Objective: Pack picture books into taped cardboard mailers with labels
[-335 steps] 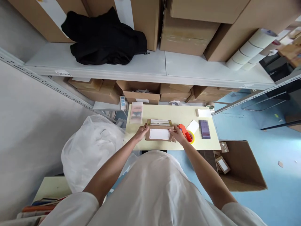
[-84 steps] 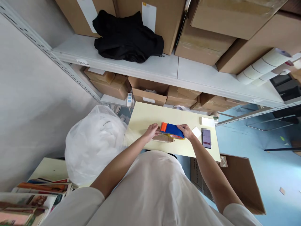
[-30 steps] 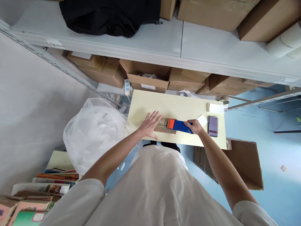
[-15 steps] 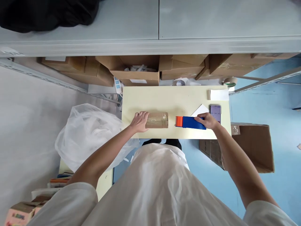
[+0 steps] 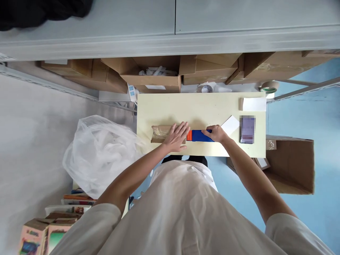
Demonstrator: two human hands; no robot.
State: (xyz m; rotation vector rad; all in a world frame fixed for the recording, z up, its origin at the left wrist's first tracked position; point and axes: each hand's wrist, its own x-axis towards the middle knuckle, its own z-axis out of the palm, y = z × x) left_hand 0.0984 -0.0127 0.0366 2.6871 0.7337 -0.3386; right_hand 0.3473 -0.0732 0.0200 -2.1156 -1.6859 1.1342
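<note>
A small brown cardboard box lies on the pale yellow table, with shiny clear tape over its left end. My left hand rests flat on the box's right end, fingers stretched out and slightly spread. In my right hand is a blue tape dispenser with an orange front, gripped by its right part. The orange front is right beside the box's right end, close to my left fingertips. Whether it touches the box is hidden.
A white card, a phone and a white stack lie on the table's right side. A plastic bag bulges at the left. An open carton stands at the right; tape rolls and cartons sit behind.
The box's taped end now faces left instead of right. My left hand has gone from the box's left end to its right end. My right hand brought the tape dispenser left, up to the box.
</note>
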